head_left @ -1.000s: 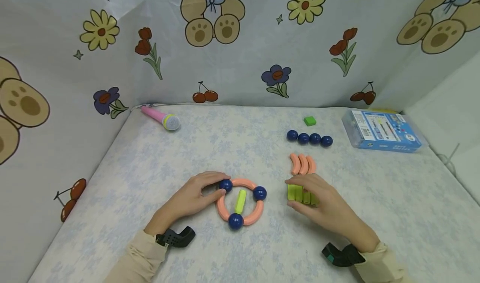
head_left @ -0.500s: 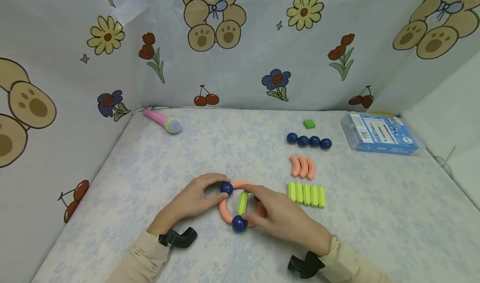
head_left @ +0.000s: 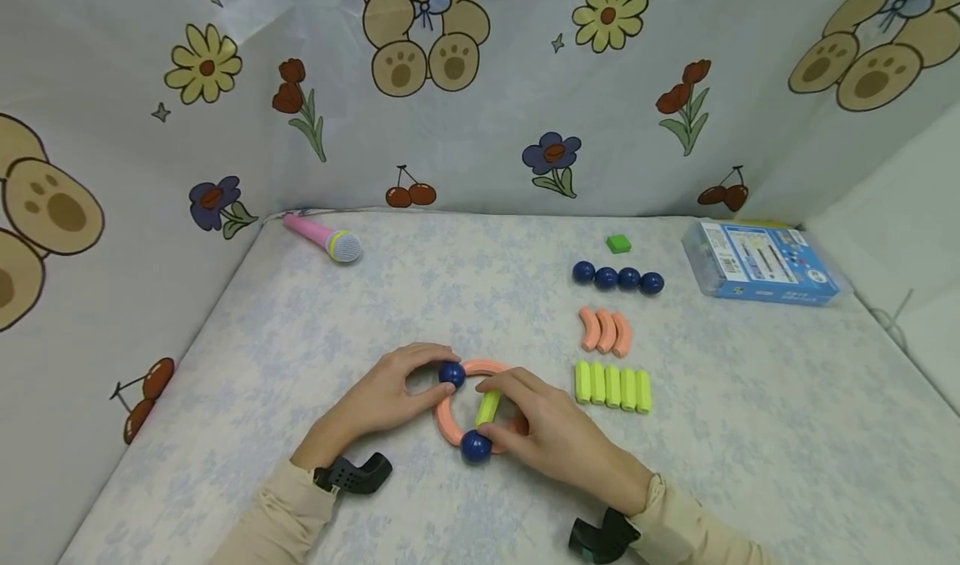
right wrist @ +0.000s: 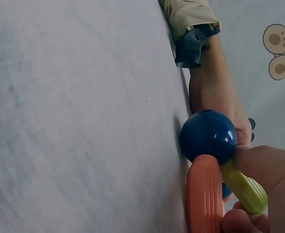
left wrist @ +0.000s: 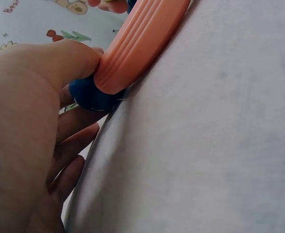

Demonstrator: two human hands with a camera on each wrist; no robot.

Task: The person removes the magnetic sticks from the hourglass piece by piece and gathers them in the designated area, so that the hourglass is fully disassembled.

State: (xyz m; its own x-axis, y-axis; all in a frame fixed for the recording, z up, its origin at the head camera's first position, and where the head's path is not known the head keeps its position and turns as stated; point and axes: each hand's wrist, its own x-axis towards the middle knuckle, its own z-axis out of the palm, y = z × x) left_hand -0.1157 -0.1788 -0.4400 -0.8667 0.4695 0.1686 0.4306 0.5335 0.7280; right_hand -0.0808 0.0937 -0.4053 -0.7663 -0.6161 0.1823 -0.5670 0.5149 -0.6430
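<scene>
The left hand [head_left: 386,390] grips a blue ball [head_left: 452,374] between thumb and fingers, at the far left of a ring [head_left: 447,423] of curved orange bars and balls lying on the tabletop [head_left: 375,307]. The right hand [head_left: 551,427] pinches a yellow-green stick [head_left: 487,407] inside that ring; the stick's near end meets the near ball [head_left: 476,447], and its other end tilts up from there. To the right, five yellow-green sticks [head_left: 612,388] lie side by side, and beyond them three curved orange bars [head_left: 605,332], four blue balls [head_left: 628,279] in a row and a green block [head_left: 618,244]. A blue box [head_left: 772,265] sits at the far right, a pink microphone [head_left: 318,233] at the far left.
</scene>
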